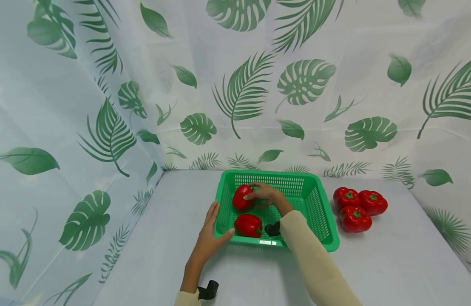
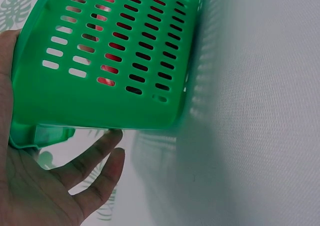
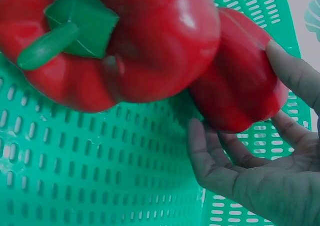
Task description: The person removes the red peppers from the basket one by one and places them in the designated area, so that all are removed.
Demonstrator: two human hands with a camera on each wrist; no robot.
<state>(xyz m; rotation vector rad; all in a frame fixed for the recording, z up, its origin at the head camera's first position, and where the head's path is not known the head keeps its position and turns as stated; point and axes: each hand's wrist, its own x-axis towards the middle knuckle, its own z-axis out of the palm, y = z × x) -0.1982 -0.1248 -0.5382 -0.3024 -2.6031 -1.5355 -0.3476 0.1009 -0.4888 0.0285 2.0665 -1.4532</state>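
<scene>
In the head view, a green plastic basket [image 1: 313, 208] holds two red bell peppers. My right hand [image 1: 264, 193] reaches inside and grips the farther bell pepper [image 1: 241, 199] by its right end. The right wrist view shows the thumb and fingers on either side of that pepper [image 3: 240, 76]. The nearer bell pepper [image 1: 248, 225] lies on its side by the front wall, its green stem [image 3: 70, 36] large in that view. My left hand [image 1: 210, 240] touches the basket's front left corner, fingers extended; in the left wrist view they lie beside the perforated wall [image 2: 100, 101].
Three more red bell peppers [image 1: 355, 219] stand together on the white table [image 1: 396, 263], to the right of the basket. A leaf-patterned curtain [image 1: 258, 140] rises behind the table and along its left side.
</scene>
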